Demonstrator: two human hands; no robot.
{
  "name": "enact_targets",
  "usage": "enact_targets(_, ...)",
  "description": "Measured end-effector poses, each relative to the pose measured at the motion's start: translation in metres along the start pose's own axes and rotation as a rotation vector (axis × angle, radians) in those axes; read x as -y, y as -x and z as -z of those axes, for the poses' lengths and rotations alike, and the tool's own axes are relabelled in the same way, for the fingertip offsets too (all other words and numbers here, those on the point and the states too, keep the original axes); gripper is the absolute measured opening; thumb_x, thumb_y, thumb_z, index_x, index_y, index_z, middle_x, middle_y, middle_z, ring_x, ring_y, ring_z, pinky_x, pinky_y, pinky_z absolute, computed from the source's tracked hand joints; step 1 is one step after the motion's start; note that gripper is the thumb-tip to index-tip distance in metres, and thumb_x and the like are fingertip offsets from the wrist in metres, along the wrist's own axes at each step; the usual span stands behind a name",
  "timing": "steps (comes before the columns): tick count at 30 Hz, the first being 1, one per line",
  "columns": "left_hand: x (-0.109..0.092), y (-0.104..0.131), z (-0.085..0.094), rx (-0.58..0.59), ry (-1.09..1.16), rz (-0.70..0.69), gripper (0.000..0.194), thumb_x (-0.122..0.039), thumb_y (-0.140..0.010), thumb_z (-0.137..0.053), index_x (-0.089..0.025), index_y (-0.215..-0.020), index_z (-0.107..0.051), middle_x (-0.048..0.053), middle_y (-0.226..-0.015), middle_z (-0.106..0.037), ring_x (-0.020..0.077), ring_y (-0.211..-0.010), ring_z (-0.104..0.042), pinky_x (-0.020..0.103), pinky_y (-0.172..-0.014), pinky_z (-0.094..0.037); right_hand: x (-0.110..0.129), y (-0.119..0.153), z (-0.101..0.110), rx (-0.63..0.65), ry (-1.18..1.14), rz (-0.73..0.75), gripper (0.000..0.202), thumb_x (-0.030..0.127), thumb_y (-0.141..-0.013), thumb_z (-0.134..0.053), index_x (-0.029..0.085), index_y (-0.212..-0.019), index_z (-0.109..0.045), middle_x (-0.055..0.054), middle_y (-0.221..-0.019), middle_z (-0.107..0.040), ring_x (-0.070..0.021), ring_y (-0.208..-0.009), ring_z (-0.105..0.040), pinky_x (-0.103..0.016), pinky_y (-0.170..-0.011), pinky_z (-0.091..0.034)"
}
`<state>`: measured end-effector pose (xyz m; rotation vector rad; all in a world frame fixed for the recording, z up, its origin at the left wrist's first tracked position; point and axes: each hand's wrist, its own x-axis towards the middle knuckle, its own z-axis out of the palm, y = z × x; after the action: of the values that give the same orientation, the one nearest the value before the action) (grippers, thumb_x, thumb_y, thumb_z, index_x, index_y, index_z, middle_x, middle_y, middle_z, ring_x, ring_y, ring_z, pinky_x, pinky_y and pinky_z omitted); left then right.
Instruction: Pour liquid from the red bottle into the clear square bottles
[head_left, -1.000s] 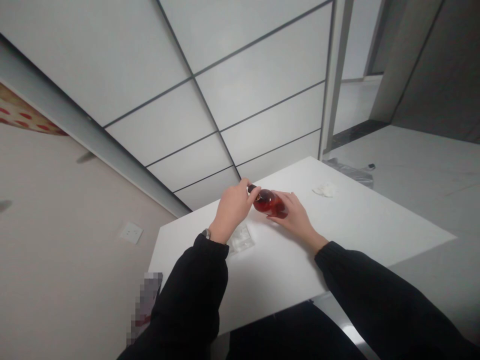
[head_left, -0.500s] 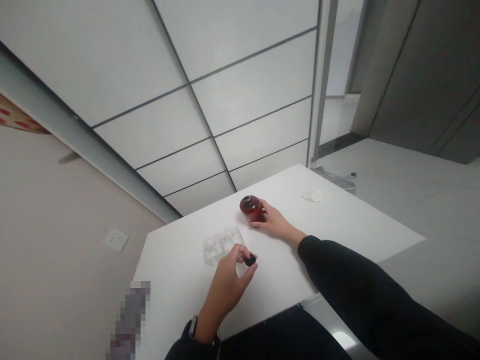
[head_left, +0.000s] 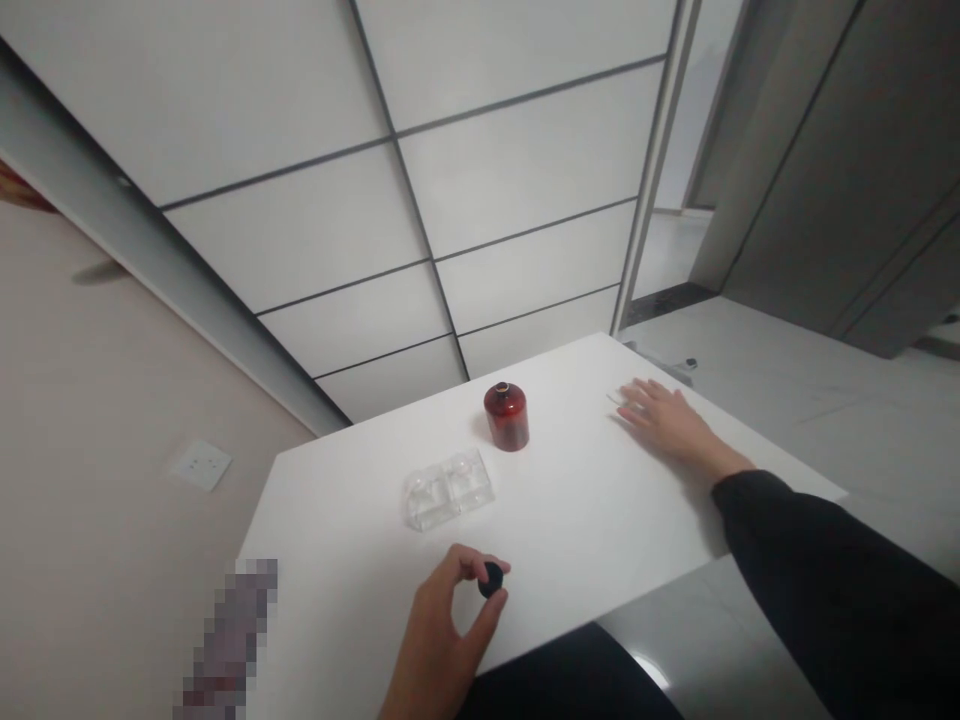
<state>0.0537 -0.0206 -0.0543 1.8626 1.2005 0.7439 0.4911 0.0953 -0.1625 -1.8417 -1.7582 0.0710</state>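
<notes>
The red bottle [head_left: 508, 425] stands upright and uncapped on the white table [head_left: 570, 540]; it has just been released by the right hand [head_left: 664, 420], so it is left unsteadied. The black cap [head_left: 490, 579] is pinched by the left hand [head_left: 442, 635], near a clear tray [head_left: 450, 490]. The 2 hands are well apart; whether the white scrap [head_left: 615, 398] is gripped by the right cannot be told.

Black cap [head_left: 490, 580]: round, pinched near the table's [head_left: 570, 520] front edge | Red bottle [head_left: 508, 420]: glossy, uncapped, standing upright toward the back | White tissue [head_left: 616, 399]: mostly covered, far right
</notes>
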Motion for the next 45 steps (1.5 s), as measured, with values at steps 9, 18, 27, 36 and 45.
enact_targets(9, 0.007, 0.005, -0.009, 0.050, 0.033, 0.032, 0.011, -0.017, -0.091, -0.059, -0.026, -0.091, -0.053, 0.002, -0.101, -0.078, 0.0220, -0.100, -0.076, 0.037, -0.093, -0.057, 0.025, 0.030, -0.012, 0.191, 0.143, 0.136, 0.062, 0.056, -0.108, -0.051, 0.019, -0.158, -0.049, -0.019, -0.162, -0.047, -0.0379, -0.152, -0.043, -0.063, -0.126, -0.032)
enact_targets(18, 0.024, 0.009, -0.022, 0.080, -0.123, -0.087, 0.032, -0.010, -0.091, -0.064, -0.026, -0.119, -0.066, 0.005, -0.115, -0.078, 0.0238, -0.109, -0.073, 0.040, -0.100, -0.059, 0.155, 0.073, -0.041, 0.314, 0.010, 0.416, 0.065, 0.054, -0.111, -0.044, 0.014, -0.162, -0.043, -0.016, -0.167, -0.041, -0.0341, -0.155, -0.039, -0.059, -0.127, -0.036)
enact_targets(27, 0.051, -0.001, -0.044, 0.009, -0.281, -0.197, 0.031, -0.007, -0.097, -0.058, -0.023, -0.115, -0.076, 0.009, -0.109, -0.076, 0.0262, -0.103, -0.072, 0.045, -0.092, -0.064, 0.177, 0.097, -0.037, 0.287, -0.071, 0.549, 0.058, 0.043, -0.110, -0.054, 0.017, -0.160, -0.046, -0.014, -0.165, -0.043, -0.0357, -0.153, -0.044, -0.064, -0.124, -0.040)
enact_targets(36, 0.046, 0.009, -0.041, -0.096, -0.416, -0.365, 0.039, -0.008, -0.100, -0.053, -0.024, -0.131, -0.071, 0.012, -0.125, -0.078, 0.0291, -0.114, -0.072, 0.051, -0.095, -0.066, 0.170, 0.099, -0.043, 0.192, -0.085, 0.534, 0.061, 0.043, -0.109, -0.057, 0.020, -0.163, -0.041, -0.015, -0.164, -0.045, -0.0401, -0.154, -0.041, -0.071, -0.122, -0.038)
enact_targets(45, -0.054, -0.117, 0.000, -0.057, -0.519, -0.381, 0.056, -0.026, -0.097, -0.072, -0.020, -0.149, -0.052, 0.015, -0.151, -0.060, 0.0326, -0.143, -0.055, 0.054, -0.121, -0.045, 0.176, 0.103, -0.055, 0.161, -0.096, 0.498, 0.054, 0.032, -0.106, -0.060, 0.013, -0.155, -0.051, -0.021, -0.160, -0.049, -0.0413, -0.148, -0.048, -0.067, -0.122, -0.040)
